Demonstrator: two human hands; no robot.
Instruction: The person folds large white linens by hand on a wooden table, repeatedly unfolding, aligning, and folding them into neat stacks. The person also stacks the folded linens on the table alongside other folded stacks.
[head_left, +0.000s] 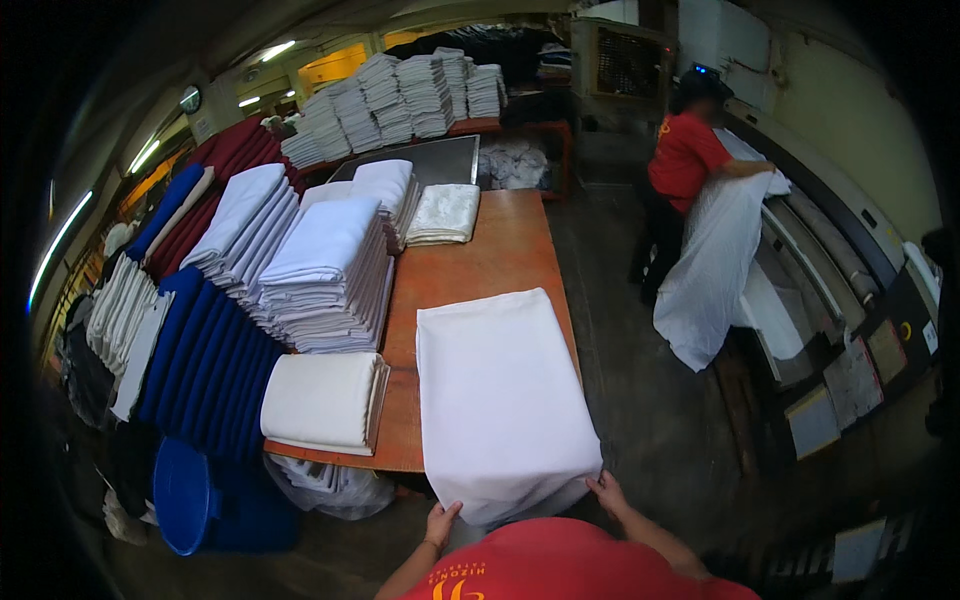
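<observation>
A white cloth (502, 390), folded into a wide rectangle, lies on the wooden table (510, 232) and hangs over its near edge. My left hand (442, 521) pinches its lower left corner between thumb and fingers. At the lower right corner, my right hand (609, 493) grips the cloth's edge. A cream folded cloth stack (322, 401) lies left of the white cloth. Behind it rises a tall pile of folded white linens (322, 247), and a smaller patterned white stack (442, 214) sits farther back.
Blue folded cloths (210, 360) and dark red ones (240, 150) stand at the left, above a blue plastic bin (184, 495). More white stacks (420, 94) fill the back. At right, a person in a red shirt (686, 157) handles a white sheet (705, 277) at a long roller machine (802, 255).
</observation>
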